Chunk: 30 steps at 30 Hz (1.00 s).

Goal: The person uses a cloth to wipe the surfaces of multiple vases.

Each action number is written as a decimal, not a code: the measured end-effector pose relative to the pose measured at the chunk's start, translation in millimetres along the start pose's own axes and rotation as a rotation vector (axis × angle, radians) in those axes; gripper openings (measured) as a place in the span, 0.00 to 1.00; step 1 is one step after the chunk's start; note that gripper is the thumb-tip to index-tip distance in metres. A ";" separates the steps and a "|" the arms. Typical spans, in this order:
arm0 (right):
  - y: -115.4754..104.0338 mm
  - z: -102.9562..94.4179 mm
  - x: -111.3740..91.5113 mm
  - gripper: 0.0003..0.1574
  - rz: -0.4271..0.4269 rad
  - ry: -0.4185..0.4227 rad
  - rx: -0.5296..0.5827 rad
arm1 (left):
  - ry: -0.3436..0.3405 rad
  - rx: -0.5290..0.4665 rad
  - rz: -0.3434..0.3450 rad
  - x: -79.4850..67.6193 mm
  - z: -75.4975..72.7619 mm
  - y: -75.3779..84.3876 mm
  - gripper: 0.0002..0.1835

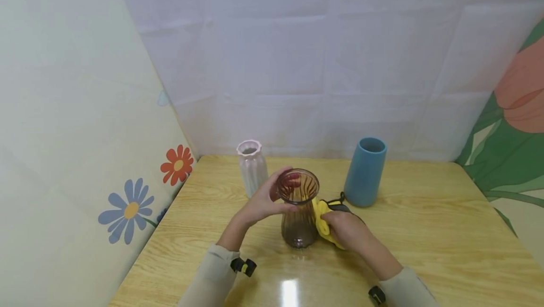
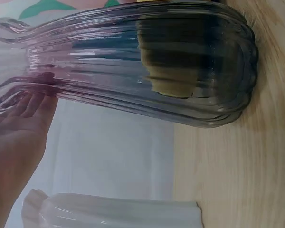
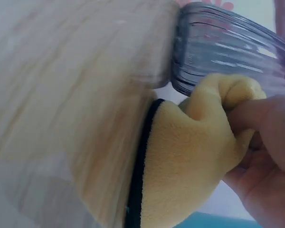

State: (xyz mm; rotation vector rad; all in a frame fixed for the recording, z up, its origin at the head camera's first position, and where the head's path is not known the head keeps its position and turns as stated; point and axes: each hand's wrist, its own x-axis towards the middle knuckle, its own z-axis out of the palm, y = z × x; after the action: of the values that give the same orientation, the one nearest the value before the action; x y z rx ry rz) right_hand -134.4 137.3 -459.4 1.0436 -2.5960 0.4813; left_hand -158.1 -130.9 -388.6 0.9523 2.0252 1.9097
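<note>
A ribbed glass vase (image 1: 299, 224), purplish at the neck and smoky toward its base, stands upright on the table. My left hand (image 1: 267, 198) grips it around the neck, thumb in front and fingers behind. In the left wrist view those fingers (image 2: 38, 107) show against the flared neck. My right hand (image 1: 346, 229) pinches a bunched yellow cloth (image 1: 321, 222) with dark edging. That cloth (image 3: 185, 156) lies against the vase's right side, and part of it hangs down toward the tabletop. Through the glass (image 2: 104, 61) the cloth shows on the far side.
Behind my left hand stands a pale pink fluted vase (image 1: 253, 172). A tall blue vase (image 1: 366, 172) is at the back right, beyond the cloth. The wooden table (image 1: 425, 222) meets a white backdrop at its rear edge, with a flower-printed wall at each side.
</note>
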 end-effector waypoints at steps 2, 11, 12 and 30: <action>3.6 -2.9 -1.4 0.11 0.060 -0.020 0.089 | 0.004 -0.014 0.011 -1.1 -0.5 -1.7 0.58; 8.1 -49.0 -1.2 0.17 0.330 0.283 0.427 | 0.274 0.147 0.006 -19.9 20.7 -0.2 0.60; 6.3 -55.8 0.0 0.17 0.357 0.321 0.451 | 0.313 0.163 -0.003 -21.1 25.6 2.6 0.59; -11.0 -57.4 31.0 0.20 0.494 0.494 0.827 | 0.544 0.293 -0.065 -13.3 54.4 13.3 0.54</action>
State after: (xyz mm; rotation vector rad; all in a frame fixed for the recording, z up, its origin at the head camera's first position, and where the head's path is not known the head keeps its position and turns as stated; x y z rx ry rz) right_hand -139.3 134.8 -393.5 0.3401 -2.1682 1.7727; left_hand -113.5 -94.4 -387.6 0.4287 2.6535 2.0336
